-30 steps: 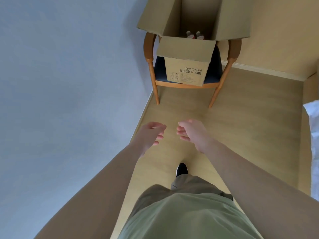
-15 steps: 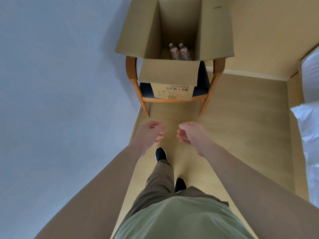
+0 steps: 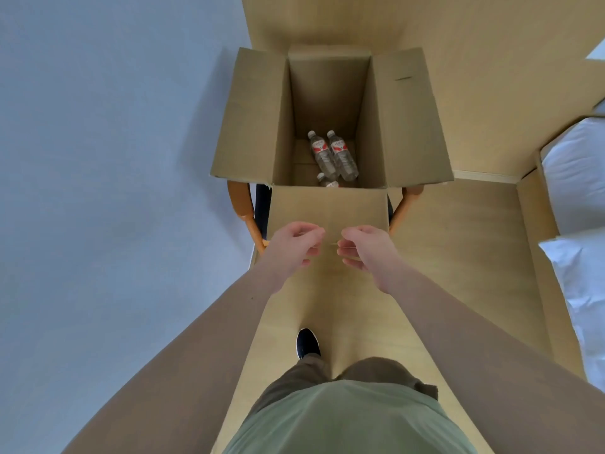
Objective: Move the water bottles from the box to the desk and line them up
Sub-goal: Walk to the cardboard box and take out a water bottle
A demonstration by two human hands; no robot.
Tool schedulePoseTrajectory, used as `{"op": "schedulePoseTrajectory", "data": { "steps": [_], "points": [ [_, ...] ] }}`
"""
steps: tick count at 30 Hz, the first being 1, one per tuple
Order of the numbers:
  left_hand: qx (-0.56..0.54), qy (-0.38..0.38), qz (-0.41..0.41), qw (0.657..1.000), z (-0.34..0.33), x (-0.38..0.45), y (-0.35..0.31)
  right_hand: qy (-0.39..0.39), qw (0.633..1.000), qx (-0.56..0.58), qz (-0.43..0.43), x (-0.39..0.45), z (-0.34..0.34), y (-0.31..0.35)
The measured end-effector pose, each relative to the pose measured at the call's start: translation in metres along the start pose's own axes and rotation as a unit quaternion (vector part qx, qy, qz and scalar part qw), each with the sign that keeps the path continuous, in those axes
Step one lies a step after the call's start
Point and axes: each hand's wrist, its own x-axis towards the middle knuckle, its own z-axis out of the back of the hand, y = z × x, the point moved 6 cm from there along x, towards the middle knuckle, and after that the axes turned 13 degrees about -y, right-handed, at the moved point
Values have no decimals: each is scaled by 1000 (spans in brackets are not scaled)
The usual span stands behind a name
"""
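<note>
3 clear red-label bottles in box

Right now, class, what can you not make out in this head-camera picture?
- Third water bottle: only its cap end shows; the box's near flap hides the rest, and perhaps more bottles.
- Bottle labels: print too small to read.
- Chair: seat hidden under the box.
- The desk: not in view.
- Left hand, right hand: palms face away.
</note>
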Motion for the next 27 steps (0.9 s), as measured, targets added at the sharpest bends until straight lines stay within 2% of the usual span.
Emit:
{"op": "schedulePoseTrajectory", "data": {
  "steps": [9,21,27],
  "points": [
    [0,-3,-34,999,10,65,-54,-7,1000,29,9,43,-24,58],
    [8,-44,11,999,-17,144,-96,-1,1000,-9,9,142,-26,112],
    [30,-66,54,996,-32,186,-104,-7,997,-72,24,195,-33,127]
  ]
}}
